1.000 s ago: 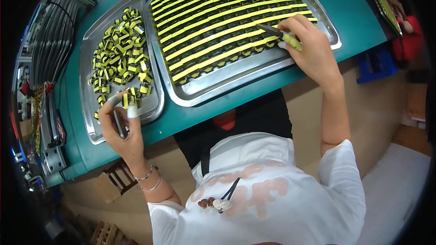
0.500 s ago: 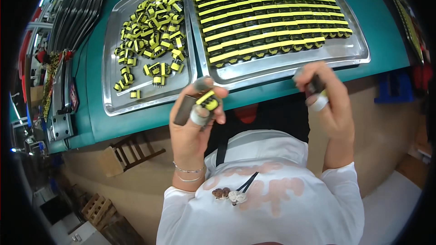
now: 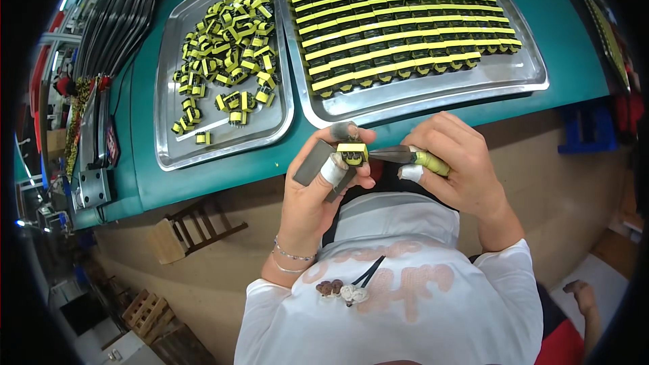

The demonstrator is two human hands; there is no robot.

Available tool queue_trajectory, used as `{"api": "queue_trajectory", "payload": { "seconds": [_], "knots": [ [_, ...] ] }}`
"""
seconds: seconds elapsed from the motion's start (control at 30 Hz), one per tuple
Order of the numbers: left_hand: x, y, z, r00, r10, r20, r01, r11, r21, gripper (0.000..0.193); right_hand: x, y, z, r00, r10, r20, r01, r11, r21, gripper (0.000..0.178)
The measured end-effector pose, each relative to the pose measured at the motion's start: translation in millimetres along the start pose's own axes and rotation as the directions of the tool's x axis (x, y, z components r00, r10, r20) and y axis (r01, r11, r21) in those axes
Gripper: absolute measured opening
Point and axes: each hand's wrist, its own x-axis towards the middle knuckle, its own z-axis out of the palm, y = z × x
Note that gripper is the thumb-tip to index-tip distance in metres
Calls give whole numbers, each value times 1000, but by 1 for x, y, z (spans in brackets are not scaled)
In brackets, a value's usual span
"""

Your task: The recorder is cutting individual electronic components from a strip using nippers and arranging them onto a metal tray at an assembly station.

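Observation:
My left hand [image 3: 309, 197] pinches a small yellow-taped transformer [image 3: 351, 152] between thumb and fingertips, its black pin side turned partly toward me. A flat dark grey plate [image 3: 313, 162] is also tucked in that hand, behind the thumb. White tape wraps the thumb, and a dark cover sits on one fingertip. From the right, my right hand [image 3: 463, 162] grips a pointed dark tool [image 3: 393, 155] with a yellow-wrapped handle. Its tip is at the transformer's right side; whether it touches cannot be made out. The right thumb is taped white too.
A metal tray [image 3: 165, 111] at the left holds a loose heap of similar transformers. On the larger metal tray [image 3: 433, 96] others stand in tight rows. Both rest on a green-topped table [image 3: 230, 186]. A person's hand [image 3: 581, 294] shows at the lower right.
My right hand has come left and down with the pointed tool, up to the transformer. My left hand has moved right, turning the transformer level. Another person's arm has appeared at the lower right.

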Motion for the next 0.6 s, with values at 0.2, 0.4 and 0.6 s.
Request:
{"api": "queue_trajectory", "payload": {
  "seconds": [0.2, 0.4, 0.6],
  "knots": [
    [-2, -5, -5, 999, 26, 29, -29, 993, 112, 57, 0, -3, -1, 999, 19, 29, -18, 1000, -16, 24],
    [-3, -1, 4, 999, 24, -39, -19, 992, 122, 49, 0, -1, -1, 1000, 14, 27, -13, 999, -30, 25],
    [-2, -7, -2, 999, 35, 0, -35, 996, 82, 44, 1, -3, -3, 1000, 13, 14, -11, 996, -86, 27]
  ]
}}
